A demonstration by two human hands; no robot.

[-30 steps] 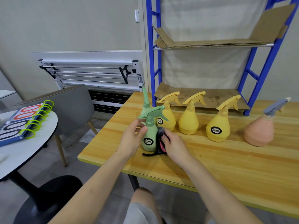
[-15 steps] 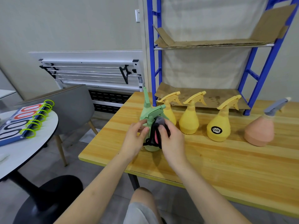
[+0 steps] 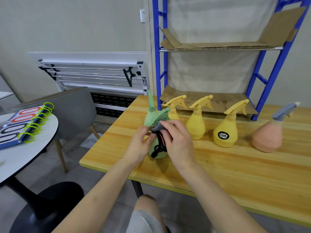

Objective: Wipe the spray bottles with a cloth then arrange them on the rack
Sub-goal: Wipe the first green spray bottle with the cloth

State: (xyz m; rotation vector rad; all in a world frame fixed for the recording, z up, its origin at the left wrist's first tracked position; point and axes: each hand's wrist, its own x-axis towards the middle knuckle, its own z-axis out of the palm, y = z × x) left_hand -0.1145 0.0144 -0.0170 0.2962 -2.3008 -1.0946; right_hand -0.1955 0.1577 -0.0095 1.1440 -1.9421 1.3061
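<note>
Just left of the frame's centre, a green spray bottle (image 3: pixel 158 152) stands on the wooden table (image 3: pixel 235 174), near its front-left edge. It looks like thin moulded plastic, probably light and smooth, so it may slip or tip if rubbed hard; whether it holds liquid cannot be told. The narrow neck under the trigger head seems the surest place to grip it, the rounded belly less so.

The left hand (image 3: pixel 139 145) curls against the bottle's left side and steadies it. The right hand (image 3: pixel 178 140) pinches a soft cloth (image 3: pixel 159 132), grey with black and pink parts, against the neck just below the trigger; the limp fabric folds round the shape easily.

A second green bottle (image 3: pixel 150 113) stands just behind. To the right run three yellow spray bottles (image 3: pixel 225 133), then a pink bottle (image 3: pixel 267 138) near the right edge. The blue rack (image 3: pixel 269 78), its shelves lined with cardboard (image 3: pixel 218 101), rises in the upper right, with no bottle on it yet.
</note>
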